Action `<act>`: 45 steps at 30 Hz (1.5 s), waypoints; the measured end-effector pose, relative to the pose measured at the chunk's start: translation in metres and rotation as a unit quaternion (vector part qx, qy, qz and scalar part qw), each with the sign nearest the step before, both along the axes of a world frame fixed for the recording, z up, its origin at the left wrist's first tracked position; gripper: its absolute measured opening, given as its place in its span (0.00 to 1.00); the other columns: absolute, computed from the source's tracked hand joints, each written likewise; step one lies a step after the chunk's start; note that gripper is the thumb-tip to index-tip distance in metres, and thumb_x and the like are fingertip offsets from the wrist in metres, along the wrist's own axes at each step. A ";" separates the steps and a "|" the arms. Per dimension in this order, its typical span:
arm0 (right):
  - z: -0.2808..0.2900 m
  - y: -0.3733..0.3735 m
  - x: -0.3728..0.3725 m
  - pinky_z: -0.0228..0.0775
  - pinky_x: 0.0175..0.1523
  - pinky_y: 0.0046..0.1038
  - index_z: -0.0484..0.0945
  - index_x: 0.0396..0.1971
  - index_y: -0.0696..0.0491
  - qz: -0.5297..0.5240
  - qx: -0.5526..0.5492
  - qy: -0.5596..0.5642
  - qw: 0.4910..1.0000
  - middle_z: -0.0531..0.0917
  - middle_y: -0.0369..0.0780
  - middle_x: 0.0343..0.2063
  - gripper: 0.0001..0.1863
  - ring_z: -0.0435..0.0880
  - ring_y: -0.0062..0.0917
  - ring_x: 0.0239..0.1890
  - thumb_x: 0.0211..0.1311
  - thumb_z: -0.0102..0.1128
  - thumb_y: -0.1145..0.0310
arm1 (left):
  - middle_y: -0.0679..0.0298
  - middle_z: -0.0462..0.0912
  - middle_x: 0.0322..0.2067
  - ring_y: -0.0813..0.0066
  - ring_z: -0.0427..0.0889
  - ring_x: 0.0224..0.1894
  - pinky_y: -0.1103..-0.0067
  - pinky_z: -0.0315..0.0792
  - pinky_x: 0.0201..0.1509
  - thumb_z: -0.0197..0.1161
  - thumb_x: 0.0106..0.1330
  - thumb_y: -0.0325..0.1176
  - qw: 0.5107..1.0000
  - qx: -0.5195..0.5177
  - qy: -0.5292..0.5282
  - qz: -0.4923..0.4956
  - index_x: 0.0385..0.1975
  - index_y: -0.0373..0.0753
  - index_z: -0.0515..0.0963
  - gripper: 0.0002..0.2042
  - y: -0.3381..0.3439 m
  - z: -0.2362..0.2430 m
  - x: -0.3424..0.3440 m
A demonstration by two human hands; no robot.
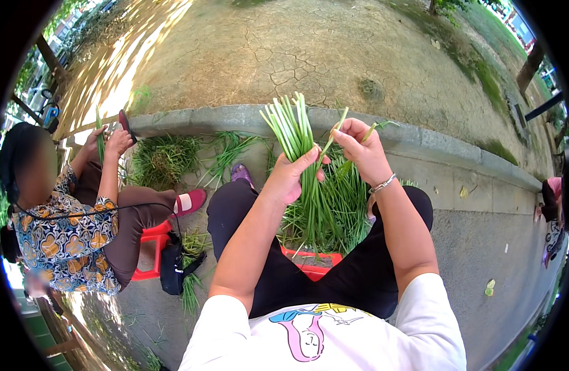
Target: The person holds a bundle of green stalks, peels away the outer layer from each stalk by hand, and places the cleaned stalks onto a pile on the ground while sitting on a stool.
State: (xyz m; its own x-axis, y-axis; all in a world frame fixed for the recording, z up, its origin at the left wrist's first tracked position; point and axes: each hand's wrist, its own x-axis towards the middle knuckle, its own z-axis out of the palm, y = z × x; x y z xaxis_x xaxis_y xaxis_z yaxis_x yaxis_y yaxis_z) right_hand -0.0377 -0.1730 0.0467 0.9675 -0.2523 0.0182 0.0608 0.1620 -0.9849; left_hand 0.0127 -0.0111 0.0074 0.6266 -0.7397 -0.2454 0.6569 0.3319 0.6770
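Observation:
A bunch of chives (pixel 290 133) stands up out of my left hand (pixel 289 176), which is closed round it. The pale stem ends point up and away, and the long green leaves hang down between my knees. My right hand (pixel 362 151), just to the right, pinches a single chive stalk (pixel 340 127) between thumb and fingers. Its lower part slants toward the left hand's fingertips. Another short green piece (pixel 369 132) pokes up from the right hand's fingers. Below both hands lies a heap of loose chives (pixel 324 216) on the ground.
At left, a co-worker (pixel 68 229) sits on a red stool (pixel 150 253) handling green stalks (pixel 100 139). A grass-like pile (pixel 164 161) lies by their feet, with a black bag (pixel 172 269) nearby. A stone curb (pixel 229 117) runs across ahead. Red plastic (pixel 312 267) shows between my legs.

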 end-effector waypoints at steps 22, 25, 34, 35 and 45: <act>0.001 -0.008 -0.002 0.50 0.18 0.12 0.74 0.29 0.54 0.071 0.048 0.041 0.996 0.76 0.29 0.21 0.06 0.62 0.07 0.14 0.57 0.57 0.68 | 0.58 0.78 0.28 0.76 0.75 0.26 0.83 0.68 0.27 0.62 0.53 0.25 0.995 -0.009 -0.095 0.002 0.33 0.37 0.72 0.08 0.000 0.008 -0.006; 0.000 -0.004 -0.003 0.59 0.24 0.13 0.75 0.32 0.57 0.081 0.031 0.007 0.996 0.77 0.30 0.24 0.08 0.69 0.08 0.21 0.57 0.57 0.69 | 0.57 0.78 0.29 0.76 0.76 0.28 0.83 0.68 0.28 0.63 0.52 0.22 0.996 -0.001 -0.093 -0.004 0.34 0.37 0.72 0.10 0.002 0.006 -0.005; -0.005 -0.007 -0.005 0.57 0.25 0.15 0.78 0.25 0.57 0.119 -0.214 -0.003 0.969 0.77 0.30 0.20 0.02 0.65 0.08 0.22 0.52 0.59 0.75 | 0.58 0.77 0.29 0.75 0.75 0.26 0.82 0.69 0.29 0.62 0.50 0.21 0.996 0.025 -0.089 0.002 0.36 0.36 0.71 0.13 0.005 0.013 -0.003; -0.003 -0.007 -0.005 0.56 0.24 0.15 0.78 0.25 0.57 0.110 -0.248 -0.018 0.962 0.77 0.30 0.20 0.02 0.65 0.08 0.21 0.52 0.58 0.76 | 0.58 0.78 0.29 0.75 0.75 0.25 0.82 0.70 0.29 0.61 0.52 0.22 0.997 0.014 -0.078 0.005 0.37 0.36 0.71 0.13 0.006 0.014 -0.003; 0.002 -0.013 -0.009 0.63 0.30 0.15 0.79 0.25 0.57 0.123 -0.240 -0.048 0.962 0.78 0.34 0.26 0.02 0.71 0.12 0.25 0.49 0.61 0.77 | 0.59 0.78 0.27 0.76 0.75 0.26 0.82 0.68 0.24 0.61 0.56 0.28 0.998 0.026 -0.023 0.055 0.33 0.35 0.73 0.08 0.005 0.007 0.002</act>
